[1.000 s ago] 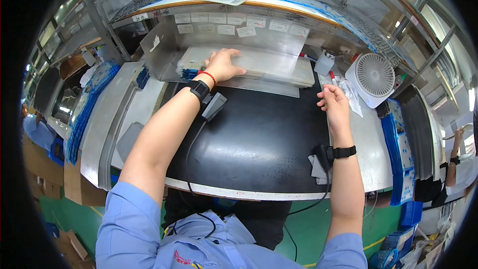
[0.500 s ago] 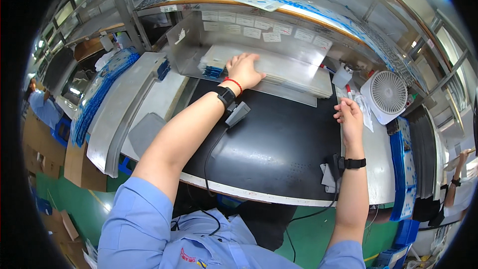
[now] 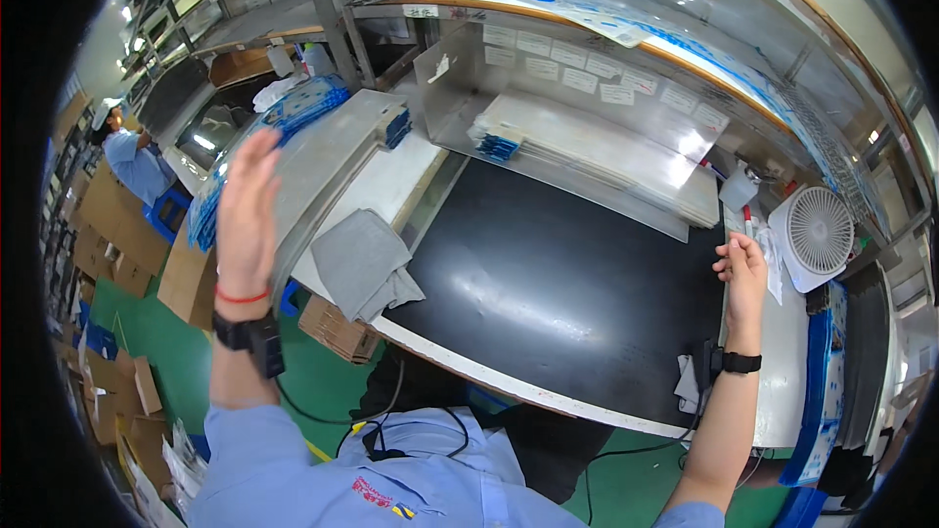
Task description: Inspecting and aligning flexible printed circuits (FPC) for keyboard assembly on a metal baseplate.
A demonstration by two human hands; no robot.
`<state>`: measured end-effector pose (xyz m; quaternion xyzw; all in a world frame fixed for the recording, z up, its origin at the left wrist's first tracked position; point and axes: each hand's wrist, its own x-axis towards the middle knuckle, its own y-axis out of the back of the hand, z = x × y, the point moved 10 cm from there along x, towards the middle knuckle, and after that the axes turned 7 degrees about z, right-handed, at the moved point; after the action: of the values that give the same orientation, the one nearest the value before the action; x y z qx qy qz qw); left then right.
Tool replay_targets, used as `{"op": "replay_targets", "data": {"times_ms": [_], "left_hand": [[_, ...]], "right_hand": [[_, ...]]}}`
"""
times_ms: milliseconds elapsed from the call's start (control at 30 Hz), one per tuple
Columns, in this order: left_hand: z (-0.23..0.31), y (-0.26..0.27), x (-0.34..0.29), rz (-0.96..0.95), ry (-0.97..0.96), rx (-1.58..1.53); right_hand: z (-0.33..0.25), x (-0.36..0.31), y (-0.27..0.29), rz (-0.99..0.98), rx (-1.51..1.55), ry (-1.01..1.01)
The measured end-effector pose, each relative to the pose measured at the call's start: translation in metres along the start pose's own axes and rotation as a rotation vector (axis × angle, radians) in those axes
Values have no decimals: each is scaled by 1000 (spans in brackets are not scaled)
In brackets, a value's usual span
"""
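My left hand (image 3: 249,220) is raised at the left with its fingers stretched out. It holds nothing and appears in front of a stack of long grey panels (image 3: 337,142). My right hand (image 3: 745,284) is by the right edge of the black work mat (image 3: 558,284), fingers loosely bent, with nothing visible in them. At the back of the mat, a stack of pale flat panels (image 3: 597,147) with blue pieces (image 3: 497,148) at its left end lies in a metal tray (image 3: 445,98). A folded grey cloth (image 3: 362,262) lies left of the mat.
A white fan (image 3: 814,233), a bottle (image 3: 738,188) and a red marker (image 3: 748,220) stand at the back right. Blue-and-white sheets (image 3: 827,381) are at the right edge. Overhead runs a shelf (image 3: 675,49). Cables hang from both wrists. A person (image 3: 137,161) sits far left.
My left hand has left the panel stack in the tray and swung left, off the mat. My right hand stays by the mat's right edge. The view has turned left.
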<state>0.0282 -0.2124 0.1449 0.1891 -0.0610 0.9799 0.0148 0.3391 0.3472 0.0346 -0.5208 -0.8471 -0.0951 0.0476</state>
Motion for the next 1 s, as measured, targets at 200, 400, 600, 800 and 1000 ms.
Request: {"op": "replay_targets", "data": {"times_ms": [200,400,600,800,1000], "left_hand": [[-121,223,-9,327,232,-190],[-175,208,-49,367,496,-477],[-160,219,-48,447,466,-333],[-151,232,-38,457,386,-253],[-124,218,-32,440,383,-213]], "right_hand": [[-10,-1,-12,-24,-10,51],[-7,23,10,24,-25,115],[-52,27,-5,9,-85,294],[-82,10,-35,-44,-137,362],[-108,-30,-79,-118,-130,385]]}}
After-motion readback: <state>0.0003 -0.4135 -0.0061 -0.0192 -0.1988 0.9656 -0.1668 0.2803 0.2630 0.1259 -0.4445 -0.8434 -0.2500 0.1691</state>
